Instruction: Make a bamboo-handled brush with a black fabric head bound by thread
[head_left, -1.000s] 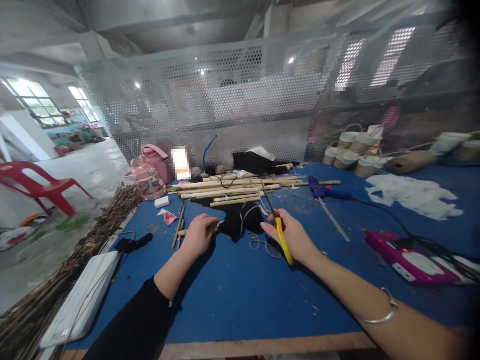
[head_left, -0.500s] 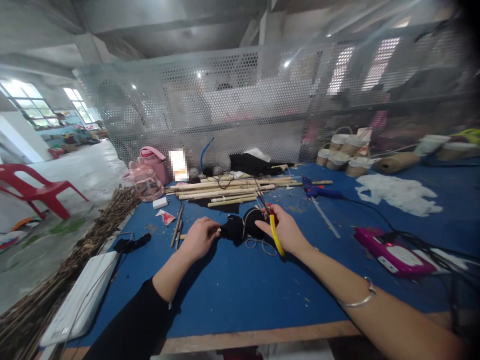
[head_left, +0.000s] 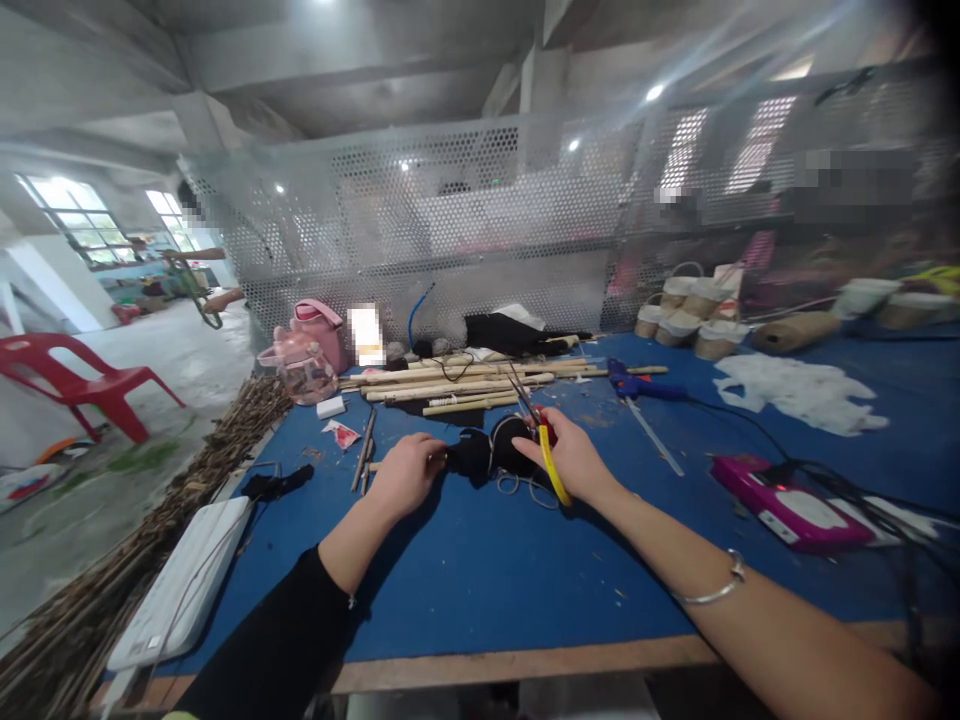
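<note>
Pinching the narrow left end of a black cloth bundle (head_left: 471,458), the left hand (head_left: 407,475) was held just over the blue tabletop (head_left: 480,580). Pale cord (head_left: 492,446) was wrapped round the bundle's middle, with loose loops lying on its near side. Yellow-and-red-handled scissors (head_left: 553,466) were held in the right hand (head_left: 576,460), blades pointed far and left; the thumb was laid against the bundle's right end. Bundle sited mid-table, between both hands, near side of the bamboo sticks (head_left: 480,404).

Step in hand judged to be the tying of the cord, scissors kept in the palm meanwhile; trimming could not be ruled out. Next move thought to call for the wrap to be steadied and drawn snug, the loose cord kept clear of the blades and the cloth left uncut.

Poorly seen: left fingertips were turned away, so the exact hold could not be told. The scissors' pivot was covered by the fingers; blade spread uncertain. Any knot was lost against the black cloth. Far left, a co-worker's hands (head_left: 225,301) were partly cut off by the perforated screen (head_left: 450,200).
</note>
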